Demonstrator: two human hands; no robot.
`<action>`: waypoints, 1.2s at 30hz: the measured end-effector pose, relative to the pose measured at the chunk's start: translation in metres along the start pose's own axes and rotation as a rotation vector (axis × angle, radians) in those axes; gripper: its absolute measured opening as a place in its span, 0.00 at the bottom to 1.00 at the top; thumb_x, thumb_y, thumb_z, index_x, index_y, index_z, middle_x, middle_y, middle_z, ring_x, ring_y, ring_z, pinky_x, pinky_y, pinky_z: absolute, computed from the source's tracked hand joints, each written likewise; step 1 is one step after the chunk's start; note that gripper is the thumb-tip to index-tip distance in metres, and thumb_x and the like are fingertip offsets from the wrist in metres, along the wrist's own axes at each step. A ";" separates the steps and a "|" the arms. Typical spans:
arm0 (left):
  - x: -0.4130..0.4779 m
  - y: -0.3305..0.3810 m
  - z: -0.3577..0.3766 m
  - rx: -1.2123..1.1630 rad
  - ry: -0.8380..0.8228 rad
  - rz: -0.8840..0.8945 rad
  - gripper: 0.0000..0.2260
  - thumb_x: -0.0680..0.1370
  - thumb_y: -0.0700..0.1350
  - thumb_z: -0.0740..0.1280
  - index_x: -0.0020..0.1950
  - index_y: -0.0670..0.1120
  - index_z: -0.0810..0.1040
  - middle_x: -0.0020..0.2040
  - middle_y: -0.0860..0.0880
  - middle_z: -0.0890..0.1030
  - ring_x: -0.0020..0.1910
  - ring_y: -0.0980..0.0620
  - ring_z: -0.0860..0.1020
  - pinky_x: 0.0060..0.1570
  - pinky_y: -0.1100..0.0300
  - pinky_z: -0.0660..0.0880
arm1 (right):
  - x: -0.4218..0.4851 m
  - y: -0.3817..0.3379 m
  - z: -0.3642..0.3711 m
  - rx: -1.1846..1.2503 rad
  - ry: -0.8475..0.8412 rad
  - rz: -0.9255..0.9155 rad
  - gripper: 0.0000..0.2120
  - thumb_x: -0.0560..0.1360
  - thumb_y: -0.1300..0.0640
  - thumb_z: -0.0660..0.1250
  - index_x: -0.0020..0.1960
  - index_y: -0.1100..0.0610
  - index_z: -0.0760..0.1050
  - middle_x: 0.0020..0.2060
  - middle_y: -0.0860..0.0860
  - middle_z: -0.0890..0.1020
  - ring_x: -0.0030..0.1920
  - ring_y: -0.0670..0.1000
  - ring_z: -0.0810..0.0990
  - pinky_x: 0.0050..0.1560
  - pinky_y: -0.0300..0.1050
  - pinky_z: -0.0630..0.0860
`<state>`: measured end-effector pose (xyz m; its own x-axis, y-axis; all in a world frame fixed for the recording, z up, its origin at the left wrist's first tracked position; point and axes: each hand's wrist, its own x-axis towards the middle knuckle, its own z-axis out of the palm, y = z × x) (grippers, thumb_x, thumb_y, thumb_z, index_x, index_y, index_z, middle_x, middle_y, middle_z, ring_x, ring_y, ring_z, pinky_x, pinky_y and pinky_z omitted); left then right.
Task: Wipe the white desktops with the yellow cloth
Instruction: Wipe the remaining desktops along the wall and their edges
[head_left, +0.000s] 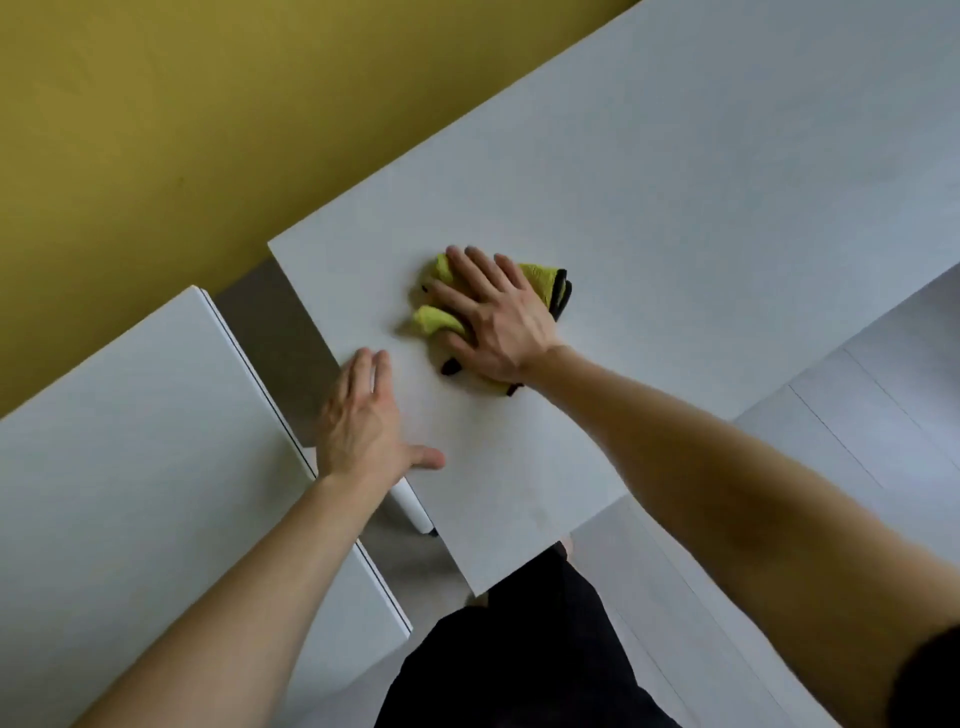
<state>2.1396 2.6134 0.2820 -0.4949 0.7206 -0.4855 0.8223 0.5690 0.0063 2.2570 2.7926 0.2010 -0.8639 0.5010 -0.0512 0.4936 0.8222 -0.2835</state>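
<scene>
A second white bench (130, 441) stands at the left, with a gap between it and the main bench (675, 208). The left hand (363, 421) lies flat near the main bench's left edge, fingers (366, 371) straight and close together, holding nothing. Just to its right, the yellow cloth (543, 278) lies crumpled under the right hand (498, 317), whose spread fingers (470, 273) press it down. Folds of the cloth poke out between them.
</scene>
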 end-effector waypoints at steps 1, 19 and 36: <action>0.000 0.001 0.000 -0.004 -0.012 -0.004 0.70 0.60 0.74 0.81 0.89 0.46 0.46 0.89 0.45 0.48 0.88 0.45 0.47 0.83 0.47 0.58 | 0.038 -0.001 -0.004 -0.002 0.000 0.044 0.34 0.83 0.33 0.52 0.85 0.46 0.64 0.87 0.59 0.57 0.86 0.64 0.57 0.83 0.66 0.53; 0.020 0.014 0.015 0.216 0.037 -0.077 0.66 0.52 0.73 0.84 0.80 0.44 0.64 0.78 0.43 0.67 0.80 0.44 0.65 0.73 0.48 0.67 | -0.140 0.034 -0.028 0.195 0.000 0.407 0.34 0.86 0.35 0.59 0.86 0.52 0.61 0.80 0.53 0.72 0.82 0.57 0.64 0.81 0.55 0.62; 0.023 0.183 -0.014 -0.566 -0.200 -0.030 0.21 0.74 0.51 0.81 0.65 0.53 0.82 0.58 0.53 0.81 0.56 0.52 0.80 0.51 0.62 0.70 | -0.135 0.165 -0.096 0.425 -0.433 0.244 0.32 0.84 0.53 0.65 0.83 0.38 0.56 0.50 0.53 0.87 0.49 0.59 0.85 0.51 0.56 0.82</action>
<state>2.2751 2.7399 0.2840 -0.4077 0.6437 -0.6476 0.5046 0.7500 0.4277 2.4647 2.8870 0.2530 -0.7380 0.4329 -0.5177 0.6748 0.4758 -0.5641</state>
